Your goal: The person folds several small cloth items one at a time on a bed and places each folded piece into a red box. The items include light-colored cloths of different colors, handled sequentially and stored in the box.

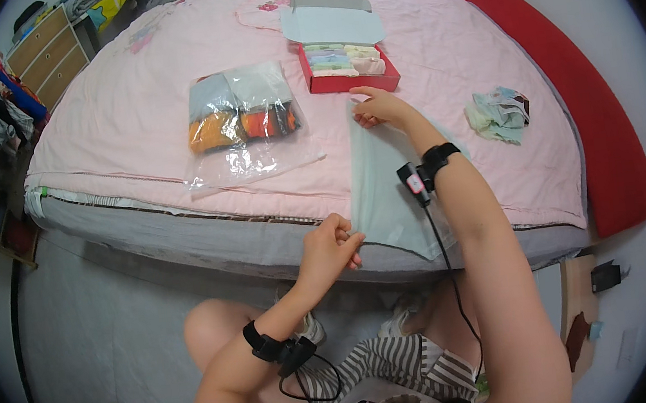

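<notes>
A thin pale mint-green cloth [382,201] lies spread on the pink quilt, its near end hanging a little over the bed's edge. My left hand [331,248] pinches the near left corner between thumb and fingers. At the far left corner, my right hand [381,108] holds the same edge with bent fingers, the index finger stretched toward the red cardboard box [355,83]. Between the two hands the left edge runs nearly straight. My right forearm hides part of the cloth's right side.
Folded pastel items [338,61] in rows fill the box, under its raised lid [334,23]. Left of it lies a clear plastic bag [260,164] with folded clothes. A crumpled pale-green garment [500,115] rests at right, near the red headboard [599,131]. Wrist-strap cables [448,265] trail along my arms.
</notes>
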The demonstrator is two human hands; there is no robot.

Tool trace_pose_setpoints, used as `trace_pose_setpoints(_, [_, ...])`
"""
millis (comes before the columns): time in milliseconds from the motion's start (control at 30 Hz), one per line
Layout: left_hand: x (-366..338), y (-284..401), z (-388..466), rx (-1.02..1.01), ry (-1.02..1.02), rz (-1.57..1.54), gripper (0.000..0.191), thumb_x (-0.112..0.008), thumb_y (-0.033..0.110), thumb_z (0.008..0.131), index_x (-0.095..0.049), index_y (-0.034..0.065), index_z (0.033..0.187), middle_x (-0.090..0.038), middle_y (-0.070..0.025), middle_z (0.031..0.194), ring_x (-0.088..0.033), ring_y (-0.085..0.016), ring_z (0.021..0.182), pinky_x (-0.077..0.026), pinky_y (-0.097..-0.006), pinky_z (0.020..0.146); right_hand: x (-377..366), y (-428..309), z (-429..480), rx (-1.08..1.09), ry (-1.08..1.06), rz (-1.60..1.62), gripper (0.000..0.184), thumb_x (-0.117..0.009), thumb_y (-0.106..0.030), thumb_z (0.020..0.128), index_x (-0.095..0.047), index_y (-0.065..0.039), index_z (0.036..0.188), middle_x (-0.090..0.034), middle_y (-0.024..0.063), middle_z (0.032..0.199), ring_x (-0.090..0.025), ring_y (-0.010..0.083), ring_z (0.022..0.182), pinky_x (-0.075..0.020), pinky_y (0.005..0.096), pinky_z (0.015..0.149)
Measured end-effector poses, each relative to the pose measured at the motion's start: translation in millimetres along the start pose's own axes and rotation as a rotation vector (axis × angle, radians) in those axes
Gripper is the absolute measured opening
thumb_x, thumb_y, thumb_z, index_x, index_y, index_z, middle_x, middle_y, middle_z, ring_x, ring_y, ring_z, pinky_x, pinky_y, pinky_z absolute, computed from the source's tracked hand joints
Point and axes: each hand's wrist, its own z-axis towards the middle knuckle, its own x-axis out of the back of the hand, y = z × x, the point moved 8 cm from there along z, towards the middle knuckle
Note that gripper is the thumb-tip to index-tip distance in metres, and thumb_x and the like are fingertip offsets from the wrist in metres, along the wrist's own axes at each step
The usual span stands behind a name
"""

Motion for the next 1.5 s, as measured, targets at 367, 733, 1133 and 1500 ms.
trace_pose_setpoints(367, [0.1,74.5,-18.0,-0.728,0.055,1.021,0.031,-0.083,0.019,0.073,-0.060,0.0071,0.089,-0.065,-0.0060,0.088,-0.063,-0.025,0.092,-0.052,-0.0341,0.072,128.4,43.7,-191.1,0.131,0.035,-0.267,0.038,-0.060,-0.009,0.091,-0.062,-0.004,0.128,-0.069,0.0064,0.106,-0.064,0.0126,0.089,-0.0541,0.0277,0.078])
trace_pose_setpoints(733, [-30.9,56.7,-2.3,-0.981,-0.226,0.963,0.028,-0.062,-0.005,0.067,-0.060,0.0034,0.094,-0.061,-0.0092,0.105,-0.057,-0.031,0.102,-0.050,-0.0405,0.087,96.7,109.8,-276.8,0.555,0.320,-0.353,0.043,-0.050,0.010,0.070,-0.065,-0.007,0.107,-0.052,0.0069,0.121,-0.052,0.0173,0.106,-0.0463,0.0240,0.076])
trace_pose_setpoints(1133, [-29.8,82.9,19.7,-0.773,-0.456,0.907,0.017,-0.071,0.000,0.070,-0.072,0.0071,0.086,-0.068,-0.0024,0.102,-0.058,-0.026,0.105,-0.050,-0.0360,0.091,91.1,112.1,-271.9,0.557,0.258,-0.136,0.034,-0.058,0.007,0.077,-0.075,-0.005,0.103,-0.058,0.0030,0.120,-0.054,0.0104,0.097,-0.0467,0.0232,0.072])
trace_pose_setpoints(1500, [-14.5,52.3,143.2,0.110,-0.256,0.119,0.039,-0.065,0.038,0.096,-0.066,0.0041,0.113,-0.069,-0.0037,0.098,-0.066,-0.013,0.092,-0.054,-0.0307,0.082,125.9,145.0,-220.6,0.007,0.320,0.454,0.022,-0.068,-0.019,0.094,-0.072,0.001,0.103,-0.057,-0.0025,0.069,-0.047,0.0046,0.054,-0.0328,0.0195,0.046])
